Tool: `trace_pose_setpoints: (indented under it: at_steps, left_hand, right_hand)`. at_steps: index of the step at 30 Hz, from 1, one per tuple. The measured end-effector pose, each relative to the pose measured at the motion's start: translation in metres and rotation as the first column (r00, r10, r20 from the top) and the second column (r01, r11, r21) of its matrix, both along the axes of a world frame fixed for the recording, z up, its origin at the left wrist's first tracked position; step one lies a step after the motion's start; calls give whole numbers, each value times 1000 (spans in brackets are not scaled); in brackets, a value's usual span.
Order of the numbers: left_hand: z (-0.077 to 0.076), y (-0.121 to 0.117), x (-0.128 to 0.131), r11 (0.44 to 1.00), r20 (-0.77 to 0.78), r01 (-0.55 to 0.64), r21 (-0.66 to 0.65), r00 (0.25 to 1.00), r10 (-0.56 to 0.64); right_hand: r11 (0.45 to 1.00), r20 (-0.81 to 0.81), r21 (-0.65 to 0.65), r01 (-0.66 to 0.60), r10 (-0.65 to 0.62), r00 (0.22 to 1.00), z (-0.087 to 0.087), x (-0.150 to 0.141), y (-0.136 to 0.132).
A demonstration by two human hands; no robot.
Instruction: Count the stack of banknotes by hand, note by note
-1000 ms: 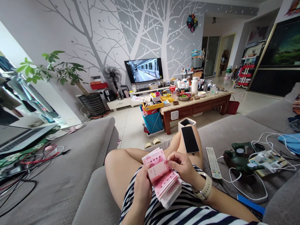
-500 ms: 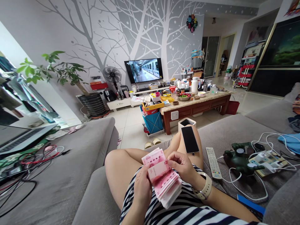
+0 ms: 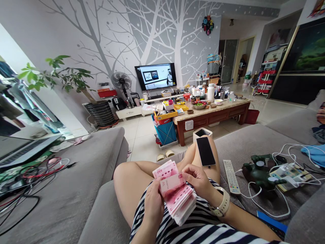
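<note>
I sit on a grey sofa with a thick stack of pink banknotes (image 3: 175, 193) in my lap. My left hand (image 3: 153, 205) grips the stack from the left side, fingers wrapped under it and thumb on top. My right hand (image 3: 199, 179), with a cream watch on the wrist, pinches the top note at its right edge and lifts it off the stack. A black phone (image 3: 205, 151) lies face up on my right knee.
A white remote (image 3: 231, 176), a dark green figure (image 3: 259, 171) and a power strip with white cables (image 3: 289, 171) lie on the sofa to my right. A laptop (image 3: 22, 150) and cords sit at left. A cluttered wooden coffee table (image 3: 210, 115) and a TV (image 3: 155, 76) stand ahead.
My right hand has peeled the top note a little further up and left off the stack. The TV picture has switched from a train to another scene.
</note>
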State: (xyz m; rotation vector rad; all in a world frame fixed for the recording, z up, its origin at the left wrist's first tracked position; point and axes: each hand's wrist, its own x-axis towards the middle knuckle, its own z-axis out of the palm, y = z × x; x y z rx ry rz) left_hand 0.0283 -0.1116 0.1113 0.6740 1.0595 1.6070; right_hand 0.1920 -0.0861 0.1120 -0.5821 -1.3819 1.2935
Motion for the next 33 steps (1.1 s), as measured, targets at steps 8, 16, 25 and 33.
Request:
trace_pose_setpoints:
  at_steps: [8,16,25,33]
  left_hand:
    - [-3,3,2,999,108,42,-21,993,-39]
    - [0,-5,5,982,68,182,-58,982,-178]
    - [-12,4,0,1000,-51,7,-7,999,-8]
    - [-8,0,-1,1000,-120,-15,4,993,15]
  right_hand:
    - [997,30,-76,-27,30,999,-3,-2,6]
    - [987,187,-14,158,-153,970,-8,-2,12]
    - [985,201,3,173,-171,965,-6,-2,10]
    - [992,144,0,123,-122,982,-5,-2,5]
